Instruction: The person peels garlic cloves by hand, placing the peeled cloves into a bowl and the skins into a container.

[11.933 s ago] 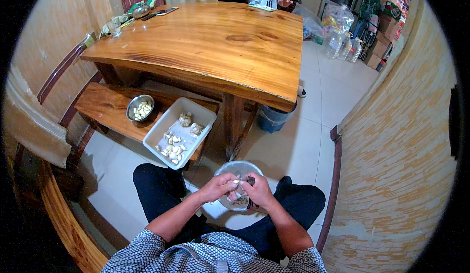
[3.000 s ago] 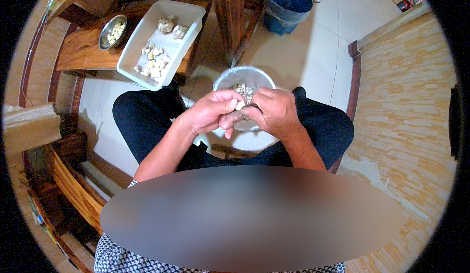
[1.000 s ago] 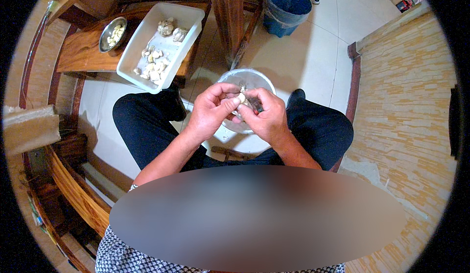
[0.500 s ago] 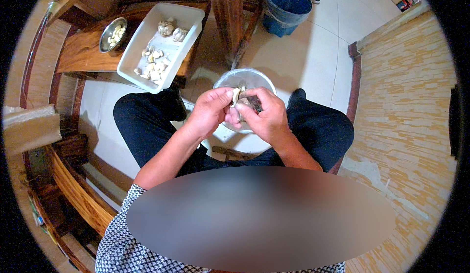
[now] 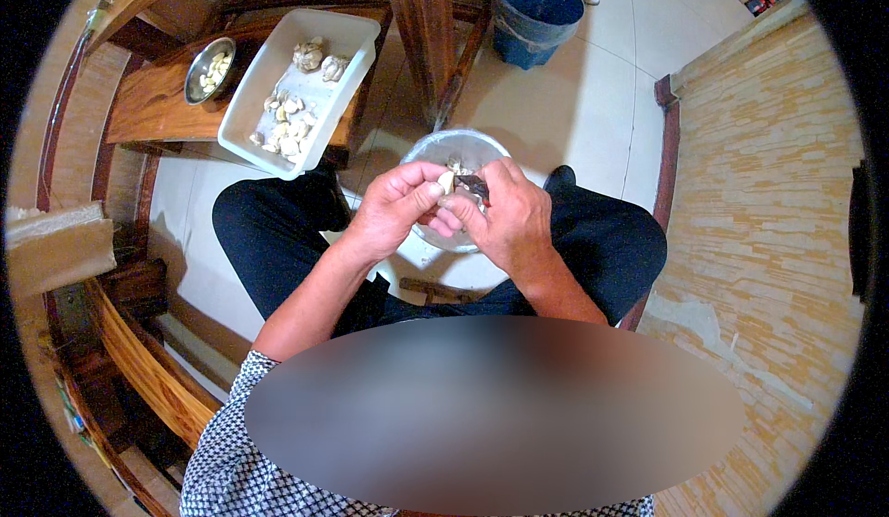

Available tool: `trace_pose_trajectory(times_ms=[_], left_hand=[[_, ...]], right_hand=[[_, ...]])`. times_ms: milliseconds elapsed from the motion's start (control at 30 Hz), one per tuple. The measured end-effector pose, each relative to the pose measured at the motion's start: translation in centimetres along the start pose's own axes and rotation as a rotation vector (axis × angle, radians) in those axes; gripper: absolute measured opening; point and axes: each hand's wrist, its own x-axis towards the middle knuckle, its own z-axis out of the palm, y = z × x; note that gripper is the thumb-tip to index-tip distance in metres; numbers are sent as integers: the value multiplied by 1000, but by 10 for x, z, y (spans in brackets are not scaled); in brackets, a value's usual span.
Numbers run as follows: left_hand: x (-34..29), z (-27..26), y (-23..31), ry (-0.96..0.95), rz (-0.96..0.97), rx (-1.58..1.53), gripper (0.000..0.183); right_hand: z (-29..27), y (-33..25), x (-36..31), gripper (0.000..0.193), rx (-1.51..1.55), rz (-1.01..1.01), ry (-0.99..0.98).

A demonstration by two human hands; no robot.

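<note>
My left hand (image 5: 394, 204) pinches a pale garlic clove (image 5: 447, 182) between thumb and fingers. Close against it, my right hand (image 5: 511, 216) is closed around a small dark flat object (image 5: 473, 185) with a bit of red near it; its kind I cannot make out. Both hands are over a whitish round bucket (image 5: 428, 147) between my knees, with pale scraps partly visible inside. To the left, a white plastic tub (image 5: 243, 100) holds loose garlic cloves (image 5: 293, 128) and whole garlic bulbs (image 5: 308, 54).
The tub and a metal bowl (image 5: 194, 89) of peeled cloves rest on a wooden bench (image 5: 148, 109). A blue bin (image 5: 534, 26) with a liner stands on the tiled floor ahead. A patterned wall (image 5: 759, 165) runs along the right; a wooden post (image 5: 421, 26) rises beyond the bucket.
The clove has turned in my left fingers and shows less of its length. My right hand has shifted slightly, and the dark flat object is now more exposed.
</note>
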Motion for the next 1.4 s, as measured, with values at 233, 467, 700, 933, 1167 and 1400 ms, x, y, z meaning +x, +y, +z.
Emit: trace_pose_trajectory(times_ms=[233,467,700,933,1167,1400], left_hand=[[0,-5,2,-89,-25,-5,27],[0,-3,-2,-89,-47,-131,31],[0,-1,-3,-82,-43,-164,32],[2,-1,-6,-77,-35,-171,33],[-3,3,-1,-93,-96,-236,34],[-4,2,1,-103,-49,-243,30]], right_hand=[[2,0,-2,39,13,-63,28],[1,-6,-1,40,-62,-110,53],[3,-6,-1,41,-91,-143,61],[5,-5,-2,37,-136,-191,105],[-2,-3,-2,37,-178,-265,135],[1,-2,-1,42,-43,-200,163]])
